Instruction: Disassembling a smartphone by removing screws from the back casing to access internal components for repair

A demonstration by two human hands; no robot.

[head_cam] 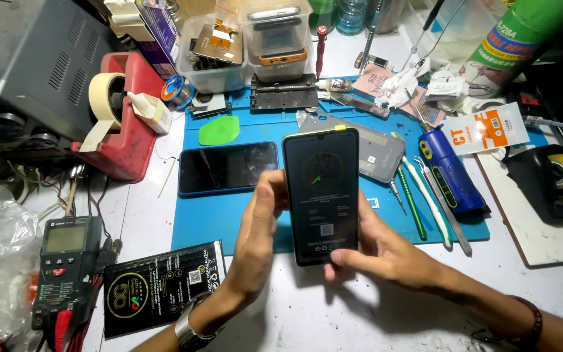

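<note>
The person's left hand (255,228) curls around the left edge of a black phone screen panel (320,195), thumb pressed against its side, while the right hand (386,251) closes on the lower right edge, one fingertip on the glossy front near the bottom. Both hands grip the panel upright, above the near edge of a blue work mat (229,215). The panel is flat, smooth and rectangular, with a yellow tab at its top corner.

The mat lies on a white bench top (333,313), scuffed and crowded. On the mat a dark phone (228,168) lies flat just left of the panel, a green plastic pick (219,130) beyond it, and a grey phone frame (379,153) shows behind the panel. Right of that lie thin tweezers and spudgers (428,202) beside a blue cylindrical tool (451,173).

Off the mat, a flat black battery pack (161,287) lies near the left wrist, a multimeter (63,261) further left, and a red tape dispenser (122,120) with a roll of masking tape. Clear plastic tubs (249,45) at the back hold phone parts and a phone
</note>
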